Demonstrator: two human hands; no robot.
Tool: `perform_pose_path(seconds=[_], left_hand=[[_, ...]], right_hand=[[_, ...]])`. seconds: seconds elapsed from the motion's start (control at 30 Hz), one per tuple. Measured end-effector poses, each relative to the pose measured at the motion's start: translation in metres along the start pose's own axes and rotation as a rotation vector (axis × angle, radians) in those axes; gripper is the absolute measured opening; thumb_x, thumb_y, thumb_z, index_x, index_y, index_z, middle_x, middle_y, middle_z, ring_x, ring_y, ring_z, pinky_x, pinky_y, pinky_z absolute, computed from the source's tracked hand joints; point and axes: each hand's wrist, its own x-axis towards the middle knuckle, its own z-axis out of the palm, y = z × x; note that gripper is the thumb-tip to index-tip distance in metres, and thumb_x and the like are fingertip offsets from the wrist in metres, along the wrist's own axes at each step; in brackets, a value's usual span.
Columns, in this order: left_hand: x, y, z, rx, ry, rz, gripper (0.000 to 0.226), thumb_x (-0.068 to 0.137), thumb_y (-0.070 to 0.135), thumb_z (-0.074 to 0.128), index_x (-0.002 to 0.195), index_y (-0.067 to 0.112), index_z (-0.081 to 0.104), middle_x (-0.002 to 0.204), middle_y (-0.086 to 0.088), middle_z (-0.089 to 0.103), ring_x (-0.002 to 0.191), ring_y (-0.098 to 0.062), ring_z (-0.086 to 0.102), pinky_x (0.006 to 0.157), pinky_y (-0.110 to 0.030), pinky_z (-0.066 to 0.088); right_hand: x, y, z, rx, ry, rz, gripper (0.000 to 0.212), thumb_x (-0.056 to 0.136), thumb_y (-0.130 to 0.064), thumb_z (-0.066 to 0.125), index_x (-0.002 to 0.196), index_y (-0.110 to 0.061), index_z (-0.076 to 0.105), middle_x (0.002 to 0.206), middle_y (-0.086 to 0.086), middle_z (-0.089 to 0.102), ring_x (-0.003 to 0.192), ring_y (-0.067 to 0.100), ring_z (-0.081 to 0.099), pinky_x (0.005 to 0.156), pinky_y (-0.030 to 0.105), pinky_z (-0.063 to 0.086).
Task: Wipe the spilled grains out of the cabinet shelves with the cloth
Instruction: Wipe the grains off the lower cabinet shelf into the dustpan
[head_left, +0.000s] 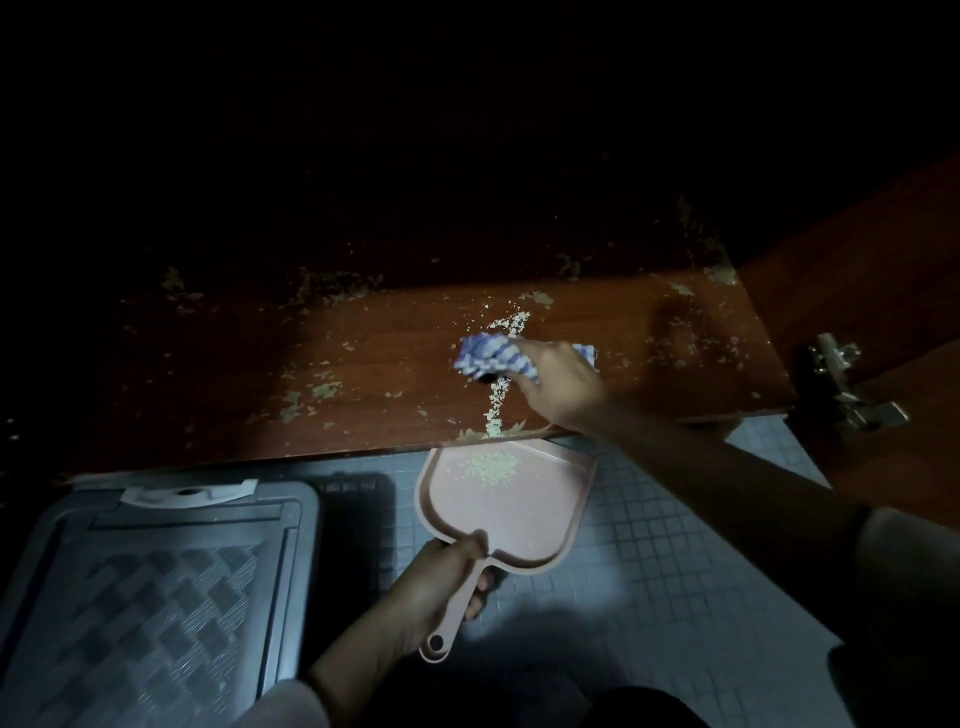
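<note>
Head camera: the right hand has its fingers curled round a bunched blue-and-white cloth, pressing it onto the wooden cabinet shelf near the front edge. A thin trail of pale grains runs from under the cloth to the shelf lip. More grains lie scattered left, right and back into the dark. Just below the lip sits a pink dustpan with a small heap of grains in it. The left hand grips its handle, fingers wrapped round. Left of the pan stands a grey lidded bin on the tiled floor – at right, a door hinge.
</note>
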Motion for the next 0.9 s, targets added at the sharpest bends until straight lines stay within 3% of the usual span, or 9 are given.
perform_pose_path(seconds=[0.07,0.1,0.2,0.3,0.4,0.57,0.7,0.77,0.9], left_hand=[[-0.006,0.004,0.0,-0.002,-0.038,0.013,0.037,0.098,0.017,0.038,0.065,0.006,0.049,0.047,-0.004,0.046,0.036,-0.014,0.036,0.043,-0.024,0.027],[-0.008,0.005,0.001,-0.002,-0.046,0.018,0.037,0.098,0.016,0.038,0.065,0.006,0.049,0.046,-0.004,0.046,0.036,-0.013,0.036,0.044,-0.024,0.027],[-0.009,0.005,0.0,-0.009,-0.052,0.021,0.035,0.098,0.016,0.038,0.067,0.005,0.049,0.045,-0.003,0.046,0.036,-0.013,0.036,0.046,-0.025,0.028],[-0.01,0.006,0.0,-0.014,-0.06,0.024,0.035,0.098,0.016,0.038,0.067,0.006,0.049,0.047,-0.003,0.046,0.037,-0.014,0.035,0.046,-0.025,0.028],[-0.011,0.006,0.0,-0.016,-0.044,0.019,0.041,0.098,0.016,0.039,0.059,0.007,0.048,0.047,-0.006,0.046,0.036,-0.014,0.035,0.043,-0.023,0.027],[-0.01,0.005,0.001,-0.031,-0.03,0.023,0.036,0.099,0.016,0.038,0.065,0.006,0.048,0.047,-0.005,0.045,0.035,-0.013,0.034,0.042,-0.023,0.026],[-0.013,0.006,0.003,-0.023,-0.023,0.022,0.031,0.098,0.015,0.038,0.071,0.006,0.051,0.048,-0.005,0.046,0.035,-0.013,0.034,0.043,-0.023,0.025],[-0.013,0.006,0.004,-0.032,-0.014,0.018,0.03,0.098,0.015,0.039,0.073,0.006,0.052,0.048,-0.004,0.046,0.036,-0.013,0.035,0.043,-0.023,0.025],[-0.011,0.005,0.004,-0.057,-0.023,0.006,0.026,0.097,0.014,0.039,0.077,0.006,0.053,0.051,-0.005,0.045,0.04,-0.015,0.034,0.044,-0.022,0.024]], right_hand=[[-0.005,-0.007,0.012,-0.003,-0.112,-0.004,0.052,0.097,-0.022,0.049,0.146,-0.021,0.032,0.151,0.004,0.035,0.137,0.021,0.035,0.11,0.029,0.027],[-0.005,-0.008,0.015,-0.002,-0.107,-0.008,0.053,0.098,-0.024,0.047,0.147,-0.021,0.029,0.153,0.0,0.029,0.14,0.02,0.029,0.112,0.029,0.023],[-0.011,-0.01,0.009,-0.037,-0.117,0.015,0.053,0.099,-0.03,0.044,0.148,-0.018,0.026,0.151,0.003,0.034,0.132,0.024,0.041,0.107,0.029,0.029],[-0.031,-0.017,0.011,0.011,-0.163,-0.005,0.054,0.098,-0.028,0.046,0.145,-0.006,0.029,0.148,0.013,0.037,0.135,0.027,0.037,0.109,0.031,0.026],[-0.053,-0.018,0.017,0.099,-0.17,-0.084,0.053,0.093,-0.018,0.056,0.137,0.006,0.039,0.135,0.024,0.049,0.118,0.034,0.054,0.1,0.03,0.037],[-0.084,-0.013,0.024,0.066,-0.32,-0.152,0.052,0.095,-0.019,0.053,0.142,-0.007,0.037,0.143,0.012,0.044,0.13,0.024,0.043,0.106,0.024,0.03],[-0.099,0.001,0.028,0.03,-0.231,-0.226,0.053,0.09,-0.01,0.054,0.141,-0.017,0.041,0.144,0.001,0.045,0.134,0.016,0.036,0.103,0.012,0.017],[-0.101,0.003,0.025,0.026,-0.196,-0.266,0.059,0.083,-0.002,0.058,0.139,-0.015,0.044,0.145,0.002,0.044,0.137,0.017,0.035,0.108,0.017,0.014],[-0.099,0.001,0.025,-0.009,-0.094,-0.387,0.063,0.059,0.004,0.052,0.121,-0.003,0.061,0.127,0.013,0.06,0.12,0.03,0.055,0.104,0.041,0.036]])
